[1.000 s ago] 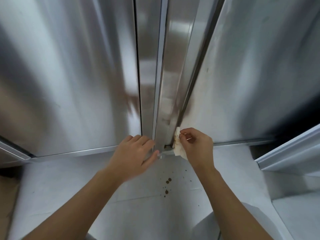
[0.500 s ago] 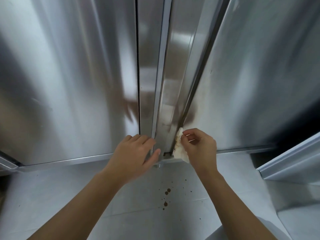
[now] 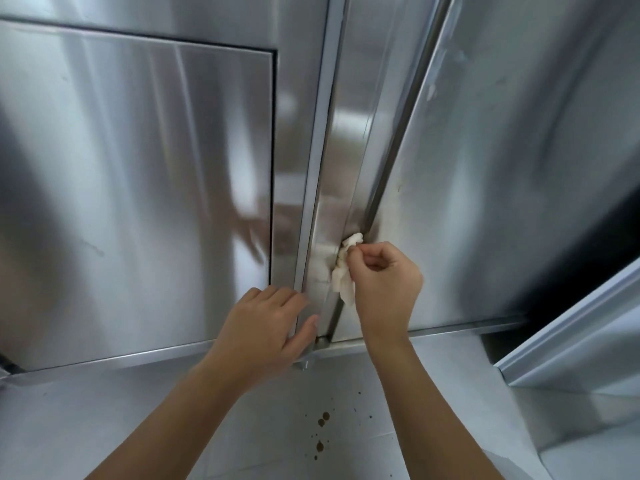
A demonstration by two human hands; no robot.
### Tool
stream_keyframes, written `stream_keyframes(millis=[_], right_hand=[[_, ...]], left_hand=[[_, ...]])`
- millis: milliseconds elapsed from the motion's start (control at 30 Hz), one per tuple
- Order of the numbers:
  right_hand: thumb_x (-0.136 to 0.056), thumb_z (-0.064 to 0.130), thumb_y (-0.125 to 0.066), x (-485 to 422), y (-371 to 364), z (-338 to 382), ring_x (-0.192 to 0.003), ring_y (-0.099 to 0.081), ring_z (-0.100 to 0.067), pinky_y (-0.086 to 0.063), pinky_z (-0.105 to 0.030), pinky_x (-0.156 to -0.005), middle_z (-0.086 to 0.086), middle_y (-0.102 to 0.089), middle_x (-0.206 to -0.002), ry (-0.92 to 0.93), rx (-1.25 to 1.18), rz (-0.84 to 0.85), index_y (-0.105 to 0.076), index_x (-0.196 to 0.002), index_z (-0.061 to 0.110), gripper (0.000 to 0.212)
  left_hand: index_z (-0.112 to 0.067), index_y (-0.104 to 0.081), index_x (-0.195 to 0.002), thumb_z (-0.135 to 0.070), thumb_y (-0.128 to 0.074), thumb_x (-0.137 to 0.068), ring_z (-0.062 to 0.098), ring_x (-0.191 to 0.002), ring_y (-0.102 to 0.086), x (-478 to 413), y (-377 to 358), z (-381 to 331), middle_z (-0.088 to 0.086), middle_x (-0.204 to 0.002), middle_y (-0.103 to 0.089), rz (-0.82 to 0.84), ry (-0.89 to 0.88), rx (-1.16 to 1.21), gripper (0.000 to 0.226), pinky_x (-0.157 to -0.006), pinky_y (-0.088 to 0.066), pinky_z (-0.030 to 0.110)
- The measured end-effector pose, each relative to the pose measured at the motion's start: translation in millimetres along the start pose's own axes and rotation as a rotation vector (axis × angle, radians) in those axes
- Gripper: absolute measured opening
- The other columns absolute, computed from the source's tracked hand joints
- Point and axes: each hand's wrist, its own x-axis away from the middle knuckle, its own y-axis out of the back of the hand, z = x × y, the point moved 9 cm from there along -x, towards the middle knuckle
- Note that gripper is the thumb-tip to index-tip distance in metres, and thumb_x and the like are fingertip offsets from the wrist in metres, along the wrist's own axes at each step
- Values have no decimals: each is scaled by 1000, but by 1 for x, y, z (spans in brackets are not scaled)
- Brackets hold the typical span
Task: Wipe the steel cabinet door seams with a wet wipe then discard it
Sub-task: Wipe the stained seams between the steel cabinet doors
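Wet wipe [image 3: 344,271], crumpled white, pinched by right hand [image 3: 384,285] against brushed-steel door seam [image 3: 372,206]; left hand [image 3: 268,327] fingers straight, flat on steel post [image 3: 311,237].

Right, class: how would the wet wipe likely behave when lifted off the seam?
Probably floppy: the wet wipe droops crumpled from the right hand. Likely very light, as a fingertip pinch holds it. May cling where pressed against the seam.

No lettering, label, brand, number or sign can be read on the steel cabinet doors [image 3: 138,168], on the wet wipe [image 3: 341,280], or on the floor [image 3: 104,427] below the doors.
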Motion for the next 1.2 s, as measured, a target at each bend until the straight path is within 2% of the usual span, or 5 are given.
stream_keyframes(millis=[333, 667, 833, 933, 1200], right_hand=[[-80, 21, -78, 3, -1, 1, -60, -64, -5, -54, -28, -58, 15, -66, -59, -40, 65, -59, -72, -68, 24, 13], [-82, 16, -79, 1, 1, 9, -64, -65, -3, -48, -13, -57, 17, -66, -63, 62, 62, -19, -73, -75, 20, 10], [-82, 8, -77, -2, 2, 16, -62, -64, -11, -53, -23, -59, 11, -64, -64, 142, 25, 14, -66, -81, 18, 15], [-83, 5, -75, -3, -1, 15, -64, -66, -11, -56, -27, -61, 12, -67, -67, 163, 21, 53, -73, -82, 19, 14], [-86, 16, -78, 11, -7, 12, -73, -70, -7, -54, -11, -69, 14, -72, -83, 153, -8, 123, -76, -104, 21, 19]], left_hand=[[-17, -74, -97, -44, -44, -97, 16, -71, -64, 1, 8, 8, -4, -84, -71, -62, -17, -44, 40, -67, -40, 24], [-18, -74, -98, -45, -42, -99, 14, -75, -66, -4, 14, 18, -5, -90, -72, -74, 25, -4, 41, -65, -52, 27], [-18, -73, -97, -45, -41, -98, 14, -73, -65, 0, 13, 23, -5, -89, -71, -92, 39, -18, 42, -67, -45, 24], [-18, -73, -98, -46, -41, -99, 14, -74, -66, 0, 14, 25, -4, -89, -72, -94, 48, -20, 43, -68, -45, 24], [-17, -73, -96, -45, -42, -98, 16, -73, -65, -2, 19, 26, -4, -89, -71, -113, 61, -6, 41, -66, -48, 27]])
